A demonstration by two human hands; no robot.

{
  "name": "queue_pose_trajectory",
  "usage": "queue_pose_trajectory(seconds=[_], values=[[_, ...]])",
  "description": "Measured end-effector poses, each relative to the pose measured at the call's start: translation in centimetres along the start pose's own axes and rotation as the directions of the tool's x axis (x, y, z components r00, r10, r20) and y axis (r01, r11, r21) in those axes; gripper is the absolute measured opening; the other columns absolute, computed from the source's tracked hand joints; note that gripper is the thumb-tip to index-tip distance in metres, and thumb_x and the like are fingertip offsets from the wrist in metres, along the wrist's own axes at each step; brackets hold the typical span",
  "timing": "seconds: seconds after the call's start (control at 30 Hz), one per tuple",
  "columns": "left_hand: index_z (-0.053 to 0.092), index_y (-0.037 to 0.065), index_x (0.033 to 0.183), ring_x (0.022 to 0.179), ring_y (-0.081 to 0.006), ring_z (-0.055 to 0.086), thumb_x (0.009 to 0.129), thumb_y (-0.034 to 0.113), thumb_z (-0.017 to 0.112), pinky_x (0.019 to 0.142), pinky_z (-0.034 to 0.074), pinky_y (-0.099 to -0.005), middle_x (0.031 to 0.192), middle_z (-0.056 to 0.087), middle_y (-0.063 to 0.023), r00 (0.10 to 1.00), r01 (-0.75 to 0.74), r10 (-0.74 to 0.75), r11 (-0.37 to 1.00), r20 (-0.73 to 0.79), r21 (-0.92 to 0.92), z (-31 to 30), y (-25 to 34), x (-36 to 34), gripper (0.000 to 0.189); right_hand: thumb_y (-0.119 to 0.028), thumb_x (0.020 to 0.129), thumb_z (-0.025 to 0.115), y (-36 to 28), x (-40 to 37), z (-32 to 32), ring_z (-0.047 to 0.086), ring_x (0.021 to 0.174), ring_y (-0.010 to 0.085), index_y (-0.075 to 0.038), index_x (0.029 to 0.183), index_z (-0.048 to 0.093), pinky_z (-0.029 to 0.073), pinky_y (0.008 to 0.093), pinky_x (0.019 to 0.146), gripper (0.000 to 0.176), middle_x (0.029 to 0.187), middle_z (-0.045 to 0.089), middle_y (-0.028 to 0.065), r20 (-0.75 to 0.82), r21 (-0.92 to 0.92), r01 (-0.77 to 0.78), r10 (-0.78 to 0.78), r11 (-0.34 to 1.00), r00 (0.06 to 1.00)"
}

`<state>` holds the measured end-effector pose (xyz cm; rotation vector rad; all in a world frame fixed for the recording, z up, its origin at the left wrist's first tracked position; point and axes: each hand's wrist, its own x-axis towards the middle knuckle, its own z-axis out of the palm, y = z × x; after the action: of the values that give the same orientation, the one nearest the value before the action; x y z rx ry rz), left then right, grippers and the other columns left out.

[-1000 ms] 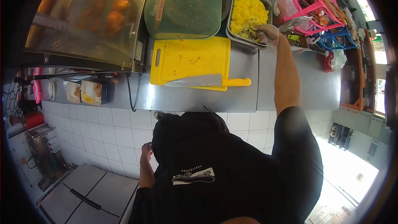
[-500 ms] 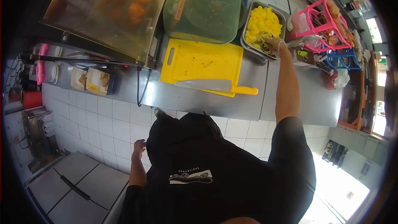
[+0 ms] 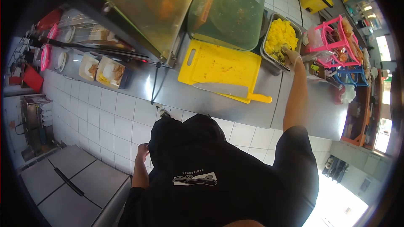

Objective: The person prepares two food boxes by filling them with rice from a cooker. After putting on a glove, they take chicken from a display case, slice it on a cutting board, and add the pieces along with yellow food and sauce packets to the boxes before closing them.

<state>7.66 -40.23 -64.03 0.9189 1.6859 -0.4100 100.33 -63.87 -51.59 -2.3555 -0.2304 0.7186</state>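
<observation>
My right hand point(image 3: 290, 56), in what looks like a clear plastic glove, reaches into the near right corner of a metal tray point(image 3: 264, 53). Yellow crumbly food point(image 3: 281, 34) that resembles scrambled egg heaps in the tray, with darker bits around my fingers. The fingers are bent together there, and I cannot tell what is pinched in them. My left hand point(image 3: 143, 151) hangs low beside my body, fingers loosely curled with nothing seen in them, partly behind my black clothing. Left of the tray lies a yellow cutting board point(image 3: 223, 68) with crumbs, and a yellow-handled knife point(image 3: 227, 89) across its near edge.
A green translucent lidded tub point(image 3: 227, 17) stands behind the board. To its left is a glass display case point(image 3: 143, 4) with fried food. Boxed meals point(image 3: 111, 73) sit further left on the steel counter point(image 3: 176, 90). Pink baskets point(image 3: 332, 38) with packets stand right of the tray.
The view has shifted, so the counter items appear further right and slightly lower. My right hand stays in the tray corner; my left hand still hangs at my side.
</observation>
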Motion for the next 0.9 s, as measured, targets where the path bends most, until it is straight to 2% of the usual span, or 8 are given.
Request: queue_pose_trajectory(seconds=[0.23, 0.3, 0.4, 0.43, 0.5, 0.57, 0.77, 0.9], values=[[0.067, 0.010, 0.113, 0.093, -0.0250, 0.064, 0.092, 0.020, 0.059, 0.083, 0.052, -0.0458, 0.102, 0.065, -0.0089, 0.993, -0.112, 0.114, 0.992, 0.028, -0.063, -0.6, -0.6, 7.8, 0.025, -0.049, 0.093, 0.067, -12.5, -24.2, 11.4, 0.038, 0.045, 0.0091, -0.013, 0.080, 0.057, 0.030, 0.0275, 0.043, 0.040, 0.058, 0.044, -0.0031, 0.297, 0.460, 0.186, -0.347, 0.869, 0.889], [0.067, 0.004, 0.116, 0.098, -0.0300, 0.066, 0.089, 0.015, 0.062, 0.088, 0.054, -0.0482, 0.101, 0.069, -0.0124, 0.948, -0.317, 0.313, 0.940, 0.055, 0.126, -2.0, -1.8, 12.7, 0.029, -0.040, 0.092, 0.072, -16.2, -28.1, 18.5, 0.036, 0.047, 0.0065, -0.014, 0.090, 0.057, 0.031, 0.0248, 0.044, 0.030, 0.059, 0.042, -0.0049, 0.529, 0.426, -0.068, -0.187, 0.902, 0.828], [0.070, 0.001, 0.112, 0.095, -0.0324, 0.069, 0.078, 0.008, 0.068, 0.085, 0.057, -0.0409, 0.102, 0.073, -0.0147, 0.641, -0.610, 0.761, 0.426, 0.100, 0.669, -5.8, -2.4, 14.6, 0.034, -0.040, 0.095, 0.069, -23.7, -35.0, 31.9, 0.036, 0.046, 0.0077, -0.012, 0.091, 0.056, 0.032, 0.0252, 0.043, 0.031, 0.062, 0.044, -0.0034, 0.735, 0.410, -0.244, -0.160, 0.879, 0.659], [0.068, 0.001, 0.113, 0.092, -0.0273, 0.070, 0.080, 0.009, 0.068, 0.078, 0.056, -0.0393, 0.102, 0.073, -0.0142, 0.862, -0.507, 0.507, 0.862, -0.014, -0.012, -6.9, -2.9, 14.7, 0.034, -0.040, 0.096, 0.069, -27.1, -37.3, 36.6, 0.037, 0.045, 0.0081, -0.011, 0.090, 0.056, 0.033, 0.0256, 0.042, 0.033, 0.063, 0.046, -0.0026, 0.769, 0.418, -0.289, -0.166, 0.861, 0.617], [0.067, 0.004, 0.118, 0.094, -0.0237, 0.069, 0.074, 0.006, 0.073, 0.081, 0.055, -0.0364, 0.099, 0.073, -0.0106, 0.740, -0.647, 0.672, 0.704, 0.022, 0.293, -10.2, -6.2, 17.5, 0.045, -0.040, 0.095, 0.069, -33.2, -39.7, 45.0, 0.041, 0.047, 0.0088, -0.009, 0.089, 0.057, 0.035, 0.0263, 0.042, 0.033, 0.063, 0.047, -0.0015, 0.840, 0.381, -0.210, -0.243, 0.900, 0.485], [0.063, 0.006, 0.120, 0.090, -0.0176, 0.067, 0.084, 0.012, 0.067, 0.075, 0.053, -0.0369, 0.098, 0.072, -0.0077, 0.962, -0.262, 0.260, 0.779, -0.087, -0.569, -13.1, -8.5, 14.7, 0.036, -0.037, 0.095, 0.070, -39.6, -40.7, 52.8, 0.045, 0.049, 0.0094, -0.009, 0.090, 0.058, 0.036, 0.0273, 0.043, 0.031, 0.065, 0.050, -0.0001, 0.866, 0.411, -0.221, -0.303, 0.884, 0.399], [0.064, 0.015, 0.106, 0.074, -0.0110, 0.060, 0.093, 0.027, 0.058, 0.064, 0.041, -0.0292, 0.087, 0.067, -0.0009, 0.977, -0.054, -0.124, 0.642, -0.173, -0.765, -17.9, -21.1, 8.9, 0.019, -0.025, 0.097, 0.066, -53.4, -35.8, 74.5, 0.065, 0.069, 0.0196, -0.005, 0.117, 0.060, 0.052, 0.0328, 0.057, 0.029, 0.076, 0.061, 0.0080, 0.417, 0.057, 0.753, -0.701, 0.655, 0.578], [0.065, 0.014, 0.101, 0.068, -0.0105, 0.059, 0.093, 0.026, 0.057, 0.057, 0.041, -0.0282, 0.080, 0.066, -0.0001, 0.929, 0.141, -0.363, 0.525, -0.071, -0.839, -15.9, -27.4, 6.1, 0.016, -0.026, 0.100, 0.058, -54.3, -32.1, 81.0, 0.069, 0.099, 0.0339, -0.006, 0.132, 0.053, 0.055, 0.0426, 0.077, 0.038, 0.096, 0.068, 0.0195, 0.202, -0.417, 0.821, -0.841, 0.391, 0.503]])
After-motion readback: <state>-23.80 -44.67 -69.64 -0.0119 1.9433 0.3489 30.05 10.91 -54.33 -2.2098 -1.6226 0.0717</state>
